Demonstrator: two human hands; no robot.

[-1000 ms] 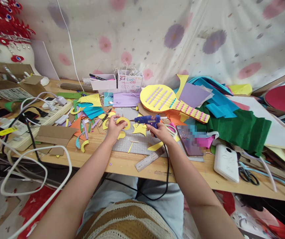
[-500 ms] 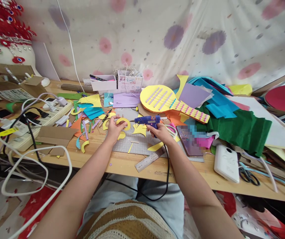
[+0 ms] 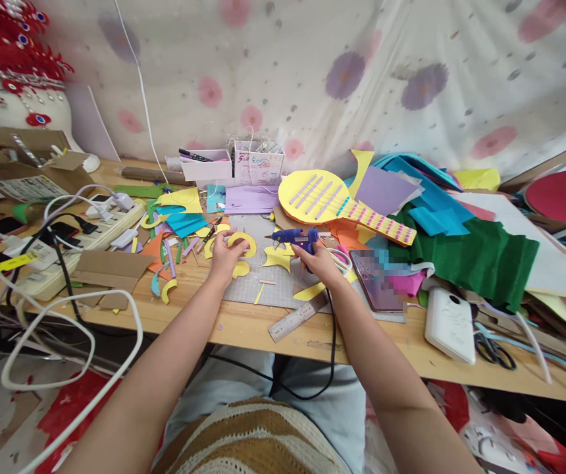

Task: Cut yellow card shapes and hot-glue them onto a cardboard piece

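My left hand pinches a curved, ring-like yellow paper piece above the grey cutting mat. In my right hand is a blue hot glue gun, its nozzle pointing left toward the yellow piece with a small gap between them. A black cord runs down from the gun past the table edge. Yellow paper scraps lie on the mat below the gun. Behind it rests a yellow paper lute-like instrument with purple strips and a pink-striped neck.
A metal ruler lies at the mat's front edge, with a phone to its right. Farther right are a white power bank, scissors and green crepe paper. Cables and a power strip crowd the left.
The glue gun's nozzle has drawn slightly to the right, away from the yellow paper piece. My left hand has barely moved and still holds the piece.
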